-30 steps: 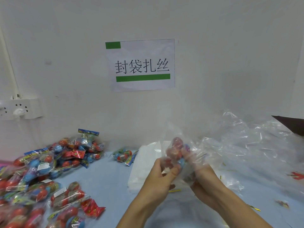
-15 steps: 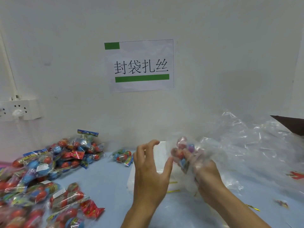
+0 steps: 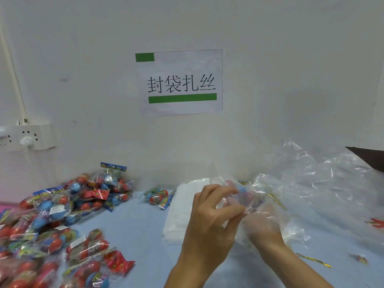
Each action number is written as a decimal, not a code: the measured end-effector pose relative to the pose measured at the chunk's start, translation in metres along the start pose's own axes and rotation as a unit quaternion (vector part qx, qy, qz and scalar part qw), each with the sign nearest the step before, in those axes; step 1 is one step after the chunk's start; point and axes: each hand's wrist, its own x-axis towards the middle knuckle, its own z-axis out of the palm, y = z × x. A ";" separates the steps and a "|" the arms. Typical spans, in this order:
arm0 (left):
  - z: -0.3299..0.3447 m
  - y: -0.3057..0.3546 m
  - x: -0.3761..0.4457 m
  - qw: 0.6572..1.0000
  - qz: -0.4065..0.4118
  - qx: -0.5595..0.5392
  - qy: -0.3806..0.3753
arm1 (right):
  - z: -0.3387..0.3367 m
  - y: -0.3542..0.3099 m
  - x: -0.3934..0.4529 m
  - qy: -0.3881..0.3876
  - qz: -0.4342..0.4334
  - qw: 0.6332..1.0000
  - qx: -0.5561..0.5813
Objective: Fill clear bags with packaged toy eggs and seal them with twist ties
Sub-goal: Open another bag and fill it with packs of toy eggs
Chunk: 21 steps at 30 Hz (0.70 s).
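My right hand (image 3: 262, 226) is wrapped in a clear bag (image 3: 252, 199) and grips it, with red and blue toy eggs blurred inside the bag's top. My left hand (image 3: 209, 220) comes in from the left and its fingertips pinch the bag's plastic next to the right hand. A gold twist tie (image 3: 276, 201) pokes out just right of the bag. Another gold twist tie (image 3: 313, 260) lies on the blue table (image 3: 143, 227) by my right forearm. Packaged toy eggs (image 3: 54, 223) are heaped on the left, and one pack (image 3: 159, 197) lies apart near the wall.
A flat stack of clear bags (image 3: 180, 215) lies under and behind my left hand. Crumpled clear plastic (image 3: 324, 183) piles up at the right against the wall. A white power strip (image 3: 27, 137) with a plug hangs on the wall at left. A paper sign (image 3: 179, 82) is above.
My left hand, which had let go and spread open half a second ago, has come back to the bag and pinches it. The bag and right hand dropped slightly.
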 end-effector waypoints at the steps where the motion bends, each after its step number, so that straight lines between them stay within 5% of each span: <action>1: -0.001 0.000 0.000 1.000 -0.011 -0.007 0.001 | 0.001 -0.002 -0.001 -0.009 -0.032 0.999 0.015; 3: -0.005 0.000 -0.001 0.998 -0.052 -0.041 0.006 | 0.000 -0.001 -0.001 0.010 -0.108 0.987 0.122; 6: -0.010 0.002 0.000 0.984 -0.148 -0.082 0.052 | 0.003 -0.009 -0.004 -0.072 -0.138 0.952 0.264; 8: -0.010 0.000 0.003 0.963 -0.237 -0.058 0.111 | 0.003 -0.002 -0.003 -0.095 -0.140 0.953 0.252; 10: -0.008 -0.004 0.006 0.916 -0.371 -0.057 0.142 | -0.001 -0.003 -0.009 -0.069 -0.183 0.962 0.190; 13: -0.006 -0.015 0.004 0.808 -0.564 -0.162 0.050 | -0.001 -0.008 -0.013 -0.031 -0.278 0.947 0.160; 16: -0.003 -0.018 -0.003 0.754 -0.609 -0.244 -0.031 | 0.001 -0.009 -0.014 -0.002 -0.311 0.940 0.137; 21: -0.004 -0.019 -0.005 0.759 -0.590 -0.268 -0.057 | 0.001 -0.005 -0.011 0.077 -0.314 0.937 0.133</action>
